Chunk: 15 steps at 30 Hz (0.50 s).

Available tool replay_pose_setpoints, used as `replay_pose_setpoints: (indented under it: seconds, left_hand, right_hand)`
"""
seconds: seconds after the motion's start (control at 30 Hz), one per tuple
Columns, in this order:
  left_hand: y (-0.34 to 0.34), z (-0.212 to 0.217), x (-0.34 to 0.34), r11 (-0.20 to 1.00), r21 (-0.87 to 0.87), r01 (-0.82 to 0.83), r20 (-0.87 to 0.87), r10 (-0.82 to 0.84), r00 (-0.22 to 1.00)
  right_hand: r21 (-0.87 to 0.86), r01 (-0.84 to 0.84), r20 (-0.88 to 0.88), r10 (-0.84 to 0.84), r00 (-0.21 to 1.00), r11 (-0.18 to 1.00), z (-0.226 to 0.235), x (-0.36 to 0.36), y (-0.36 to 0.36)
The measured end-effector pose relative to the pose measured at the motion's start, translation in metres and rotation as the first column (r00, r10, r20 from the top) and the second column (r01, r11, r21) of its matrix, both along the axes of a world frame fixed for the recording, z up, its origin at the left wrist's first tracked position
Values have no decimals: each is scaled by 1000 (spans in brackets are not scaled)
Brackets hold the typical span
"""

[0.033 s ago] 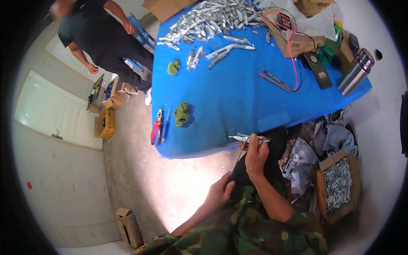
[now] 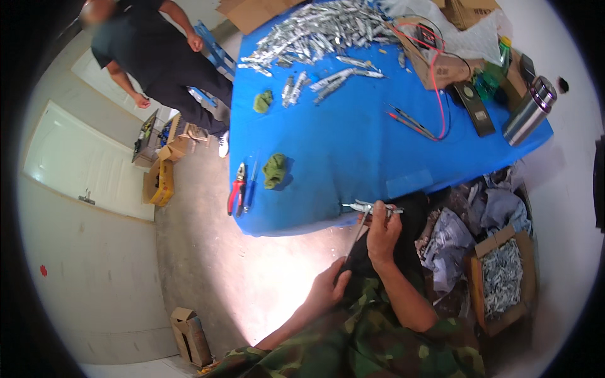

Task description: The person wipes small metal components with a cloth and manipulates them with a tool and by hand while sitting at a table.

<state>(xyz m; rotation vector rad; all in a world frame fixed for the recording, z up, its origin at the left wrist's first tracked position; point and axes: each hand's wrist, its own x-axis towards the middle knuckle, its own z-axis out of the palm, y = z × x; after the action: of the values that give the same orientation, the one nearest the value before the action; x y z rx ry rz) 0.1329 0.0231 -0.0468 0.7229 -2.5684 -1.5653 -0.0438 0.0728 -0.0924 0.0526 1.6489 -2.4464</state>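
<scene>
A small silvery metal piece (image 2: 372,208) is pinched in the closed fingers of the right hand (image 2: 383,232) at the blue table (image 2: 353,151) edge. A thin rod (image 2: 355,242), apparently, is gripped by the curled left hand (image 2: 328,291).

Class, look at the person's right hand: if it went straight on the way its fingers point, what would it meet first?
Probably the near edge of the blue table, just beyond the right hand; depth is uncertain.

At the blue surface (image 2: 353,151) edge, the right hand (image 2: 383,232) grips a silvery metal piece (image 2: 368,208) while the left hand (image 2: 329,288) holds a thin rod (image 2: 355,240)
</scene>
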Motion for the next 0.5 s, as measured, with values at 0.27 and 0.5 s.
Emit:
replay_pose_setpoints:
  seconds: [0.27, 0.5]
  left_hand:
    - [-20, 27, 17, 999, -35, -7, 50, 9, 999]
    - [-69, 56, -7, 943, -294, -156, -23, 156, 987]
  right_hand:
    - [-34, -55, -64, 53, 997, 998, -4, 2, 15]
    - [-4, -253, -41, 253, 967, 967, 4, 7, 27]
